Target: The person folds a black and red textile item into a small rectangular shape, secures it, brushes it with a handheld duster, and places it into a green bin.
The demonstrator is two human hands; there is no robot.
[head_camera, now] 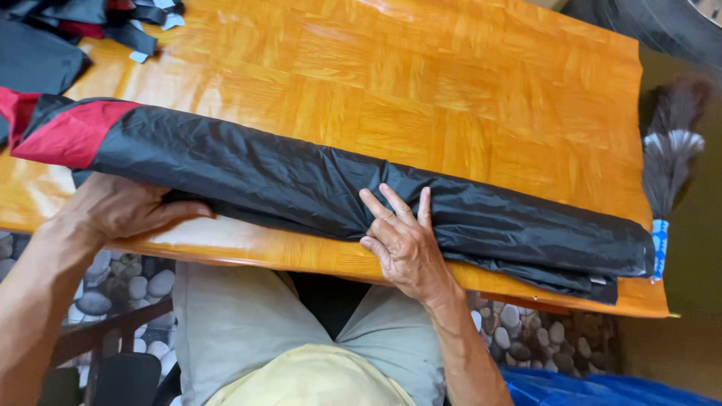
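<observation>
Glossy parquet-patterned wooden table [466, 83] over a pebble floor [124, 286]

Black-and-red folded fabric [301, 180] lies along the near edge; left hand [124, 207] flat, tucked beneath it; right hand [402, 240] spread open, pressing on top; feather duster [669, 158] at the right edge.

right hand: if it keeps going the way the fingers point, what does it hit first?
The right hand already lies flat on the long black folded nylon fabric bundle, fingers pointing away across it. Past the bundle's far edge, only bare orange wooden parquet tabletop shows; the way looks free, though depth is hard to judge.
</observation>
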